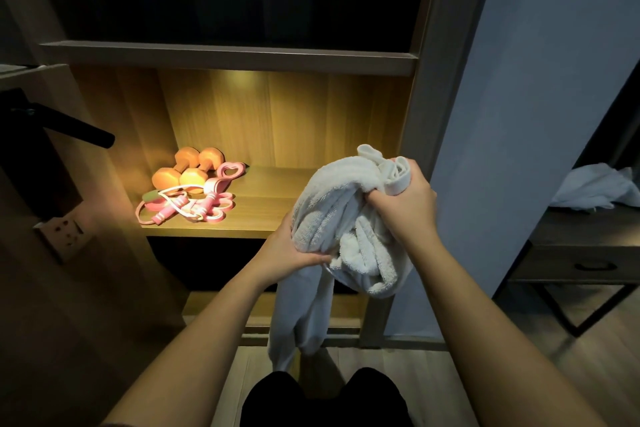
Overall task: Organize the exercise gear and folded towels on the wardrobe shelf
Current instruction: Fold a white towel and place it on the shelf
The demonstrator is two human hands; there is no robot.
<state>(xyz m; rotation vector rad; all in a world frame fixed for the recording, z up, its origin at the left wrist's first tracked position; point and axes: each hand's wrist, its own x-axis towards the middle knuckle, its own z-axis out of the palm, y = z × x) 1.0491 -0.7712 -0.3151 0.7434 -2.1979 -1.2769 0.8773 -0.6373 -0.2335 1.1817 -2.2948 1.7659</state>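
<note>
Before the lit shelf (270, 198), my right hand (407, 199) is clutching a bunched white towel (332, 211). My left hand (294, 250) is gripping it lower down.

both hands (294, 246) gripping white towel (332, 204), lit shelf (270, 198)

The lit wooden wardrobe shelf (273, 199) carries its load on the left half. Two orange dumbbells (192, 179) lie side by side near the back left corner. A pink heart-shaped ring (231, 171) rests just to their right. Toward the front edge, a pink skipping rope (165, 212) lies tangled with pink resistance bands (217, 209). Far right, a crumpled white cloth (594, 189) lies on a dark side table (581, 236).
</note>
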